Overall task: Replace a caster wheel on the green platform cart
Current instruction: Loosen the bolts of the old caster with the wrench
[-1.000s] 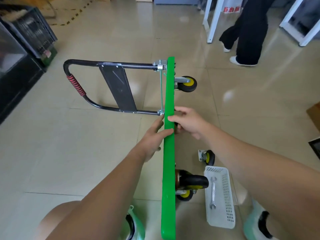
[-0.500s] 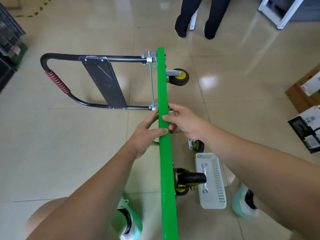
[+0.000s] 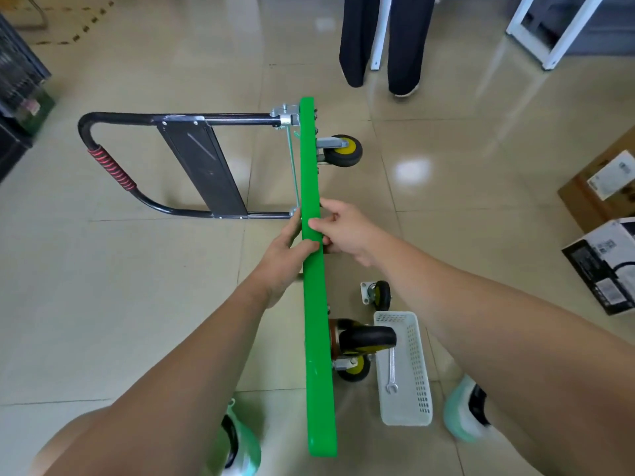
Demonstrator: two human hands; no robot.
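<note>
The green platform cart [image 3: 314, 304] stands on its side edge on the tiled floor, its black handle [image 3: 192, 166] stretched out to the left. My left hand [image 3: 287, 250] and my right hand [image 3: 343, 231] both grip the deck's upper edge near its middle, from opposite sides. Yellow-hubbed caster wheels stick out on the right: one at the far end [image 3: 342, 151], two at the near end [image 3: 366, 341]. A loose caster wheel [image 3: 378, 295] lies on the floor beside the cart. A white basket [image 3: 412, 383] holds a wrench [image 3: 392, 369].
A person in black trousers [image 3: 381, 39] stands just beyond the cart. Cardboard boxes [image 3: 604, 235] sit at the right. A white frame [image 3: 549, 32] is at the back right, a black crate [image 3: 17, 73] at the left. My shoes [image 3: 464, 412] flank the cart's near end.
The view has shifted, so the cart sits lower and more central. The person in black has walked left to stand straight beyond the cart. My hands keep their grip on the edge.
</note>
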